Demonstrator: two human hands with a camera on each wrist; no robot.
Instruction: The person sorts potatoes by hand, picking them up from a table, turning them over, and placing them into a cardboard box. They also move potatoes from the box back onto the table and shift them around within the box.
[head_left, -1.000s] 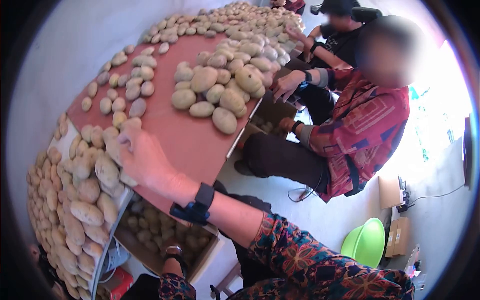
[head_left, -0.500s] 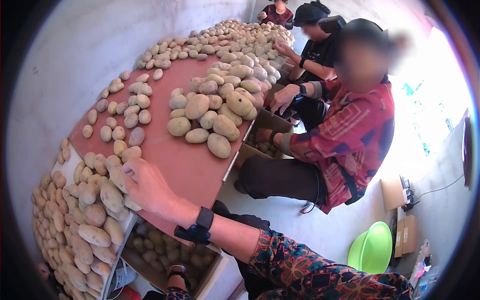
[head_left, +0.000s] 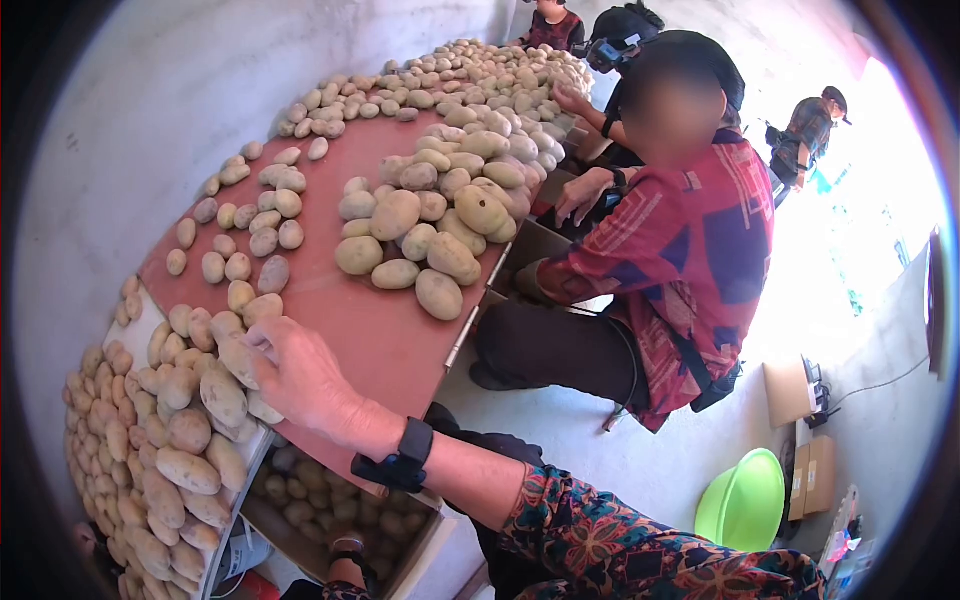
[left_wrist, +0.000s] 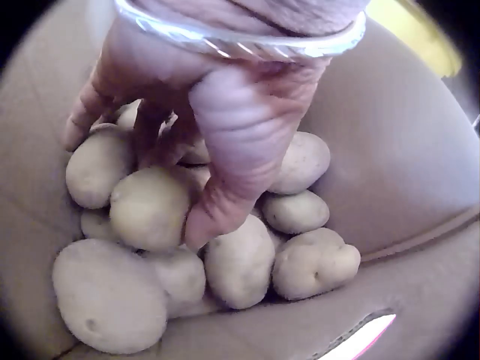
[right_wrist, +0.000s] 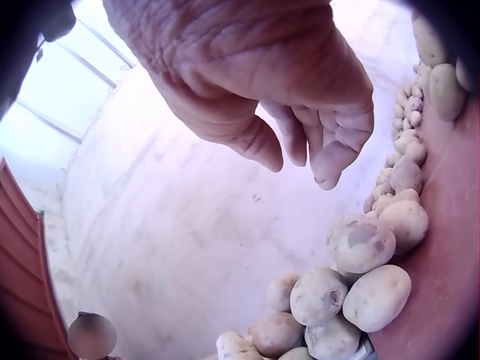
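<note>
My right hand [head_left: 305, 380] hovers over the near heap of potatoes [head_left: 190, 430] at the edge of the red tabletop [head_left: 350, 330]. In the right wrist view its fingers hang loosely curled, with nothing between thumb and fingers. My left hand [left_wrist: 232, 127], wearing a silver bangle [left_wrist: 247, 46], reaches down into a cardboard box [left_wrist: 390, 142] below the table. Its fingers spread down among the potatoes, and the thumb tip lies right beside a round potato [left_wrist: 150, 208]. A larger potato [left_wrist: 109, 296] lies in front. Some of the left fingertips are hidden behind potatoes.
A bigger potato pile [head_left: 440, 215] sits mid-table, and smaller ones [head_left: 265, 220] lie scattered near the wall. A person in a red patterned shirt [head_left: 670, 240] sits to the right, others beyond. A green basin [head_left: 740, 500] and cardboard boxes [head_left: 808, 475] stand on the floor.
The head view has shifted slightly. The person in red has leaned toward the table, and another person now shows at the back right. My two hands have stayed in nearly the same places.
</note>
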